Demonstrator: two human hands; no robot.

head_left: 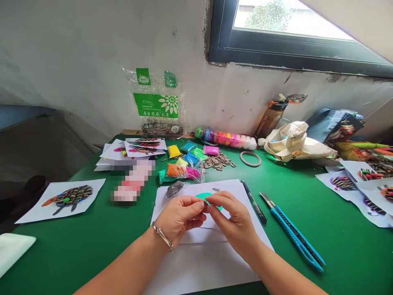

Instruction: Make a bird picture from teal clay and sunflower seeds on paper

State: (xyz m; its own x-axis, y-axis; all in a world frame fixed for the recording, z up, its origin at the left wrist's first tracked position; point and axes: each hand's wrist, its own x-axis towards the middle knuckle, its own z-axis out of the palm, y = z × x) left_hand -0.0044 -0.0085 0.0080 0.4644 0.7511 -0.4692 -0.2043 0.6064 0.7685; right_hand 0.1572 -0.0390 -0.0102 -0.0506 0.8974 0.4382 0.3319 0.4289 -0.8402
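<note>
In the head view, the left hand [178, 215] and right hand [236, 219] met at the fingertips, both pinched on a small dark piece [206, 203] (mostly hidden, its kind unclear). It was above white paper [199, 266] bearing a flat green shape [204, 195]. A black pen [254, 201] and blue utility knife [291, 231] lay right of them on the green counter [92, 250].

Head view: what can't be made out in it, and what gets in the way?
Head view, small dark item between the bare left hand and bare right hand: the hands cover most of it.
Head view, flat teal-green shape on white paper: its outline is partly behind the hands.
Head view, pink-and-white item on the green table: pixelated beyond recognition.
Head view, smooth white object: cut off by the left edge.
</note>
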